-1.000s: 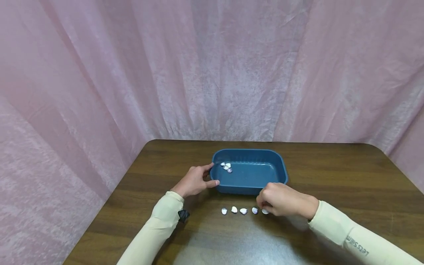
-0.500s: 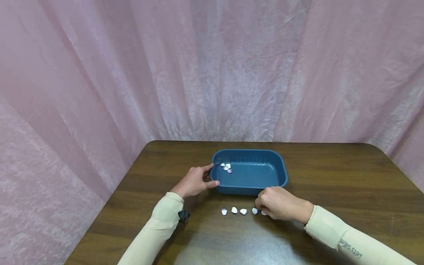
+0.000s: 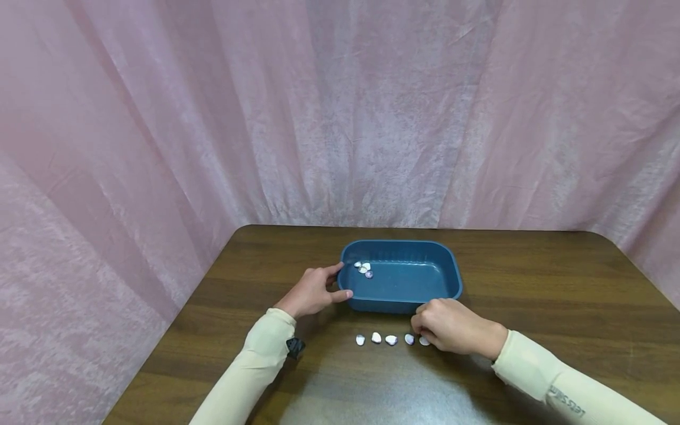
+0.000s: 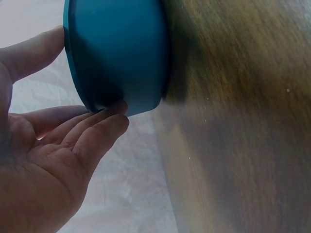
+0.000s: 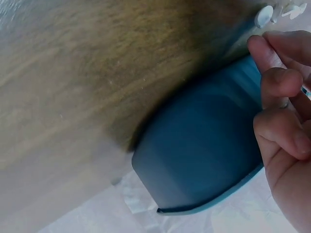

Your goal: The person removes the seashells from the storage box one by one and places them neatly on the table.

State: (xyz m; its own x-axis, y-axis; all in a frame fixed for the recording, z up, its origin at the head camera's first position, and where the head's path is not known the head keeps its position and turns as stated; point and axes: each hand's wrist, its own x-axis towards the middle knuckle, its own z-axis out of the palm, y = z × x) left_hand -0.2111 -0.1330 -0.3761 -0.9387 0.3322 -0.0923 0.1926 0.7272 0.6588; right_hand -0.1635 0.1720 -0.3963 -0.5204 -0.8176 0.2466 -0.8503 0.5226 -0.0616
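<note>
**Right hand (image 3: 454, 327) makes only a slight shift in front of the tray (image 3: 406, 284)**

Over the past second the right hand dips a little toward the person and drifts slightly left, then back; the end piece (image 3: 424, 341) at its fingertips keeps nearly the same spot, in front of the tray's right half. That looks like a fine adjustment of one piece rather than a carry. The other four pieces (image 3: 391, 340) of the row lie unchanged in front of the tray, running left from it, spaced apart. The cluster (image 3: 366, 267), about four pieces, sits as before inside the tray at its left end.

The right arm reaches in from the tray's right, knuckles uppermost, fingertips pointing down beside the end piece and partly hiding it. Its grip is curled, but I cannot tell whether it pinches that piece or merely touches it.

The left hand (image 3: 313, 289) stays at the tray's left end, its grip loosely spread: the thumb lies at the front left corner, the fairly straight fingers against the end wall. The tray rests on the surface (image 3: 547, 283).
</note>
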